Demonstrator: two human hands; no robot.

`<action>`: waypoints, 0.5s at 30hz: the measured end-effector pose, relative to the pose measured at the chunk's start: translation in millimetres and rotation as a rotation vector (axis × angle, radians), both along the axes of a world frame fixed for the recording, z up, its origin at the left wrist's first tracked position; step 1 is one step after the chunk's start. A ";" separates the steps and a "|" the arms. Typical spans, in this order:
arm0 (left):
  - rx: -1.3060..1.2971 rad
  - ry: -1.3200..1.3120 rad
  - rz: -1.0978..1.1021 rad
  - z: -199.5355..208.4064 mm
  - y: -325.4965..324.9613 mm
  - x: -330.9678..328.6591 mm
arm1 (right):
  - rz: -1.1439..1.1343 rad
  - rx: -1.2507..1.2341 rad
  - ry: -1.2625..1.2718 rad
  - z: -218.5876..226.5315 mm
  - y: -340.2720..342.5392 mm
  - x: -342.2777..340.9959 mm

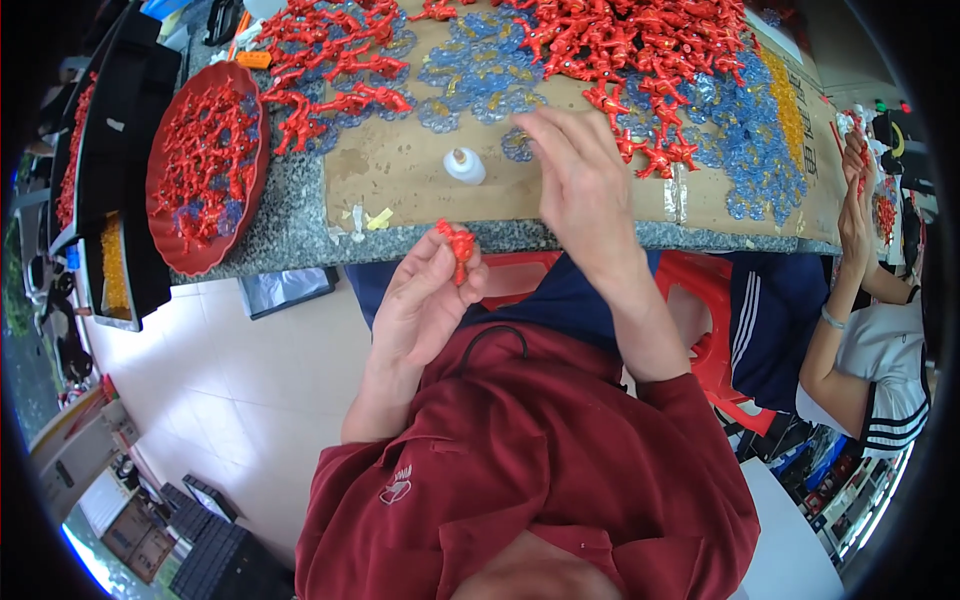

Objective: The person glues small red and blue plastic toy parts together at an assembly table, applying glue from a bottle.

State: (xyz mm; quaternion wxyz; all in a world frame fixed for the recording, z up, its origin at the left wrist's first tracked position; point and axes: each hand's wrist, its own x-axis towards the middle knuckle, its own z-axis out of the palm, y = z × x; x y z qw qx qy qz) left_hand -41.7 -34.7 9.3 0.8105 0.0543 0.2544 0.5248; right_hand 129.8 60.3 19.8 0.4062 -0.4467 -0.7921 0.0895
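Observation:
My left hand (425, 300) is closed around a small red plastic figure (460, 246), held upright between thumb and fingers in front of the table edge. My right hand (587, 185) reaches over the cardboard with its fingers bent and apart. Its fingertips are just by a clear blue flower-shaped disc (516, 147), and I see nothing held in them. Between the two hands, a small white bottle (464, 166) with a brownish tip stands on the cardboard. Beyond it lie many blue discs (470, 65) and a big heap of red figures (640, 40).
A red scalloped tray (257, 190) of figures stands at the left beside black bins (150, 160). Red figures on blue discs (345, 100) lie back left. Yellow pieces (785, 100) line the right side. At the right, a co-worker's hands (855, 195) hold something red.

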 end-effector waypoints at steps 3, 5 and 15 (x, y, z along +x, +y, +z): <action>0.013 -0.031 -0.019 1.9 5.3 9.2 | -0.052 -0.077 -0.084 -6.4 3.3 2.5; 0.057 -0.053 -0.032 2.3 7.6 13.7 | -0.033 -0.064 -0.037 -4.5 -0.8 7.0; 0.118 -0.087 -0.102 7.7 15.4 39.9 | 0.316 -0.831 0.603 20.3 -45.7 45.5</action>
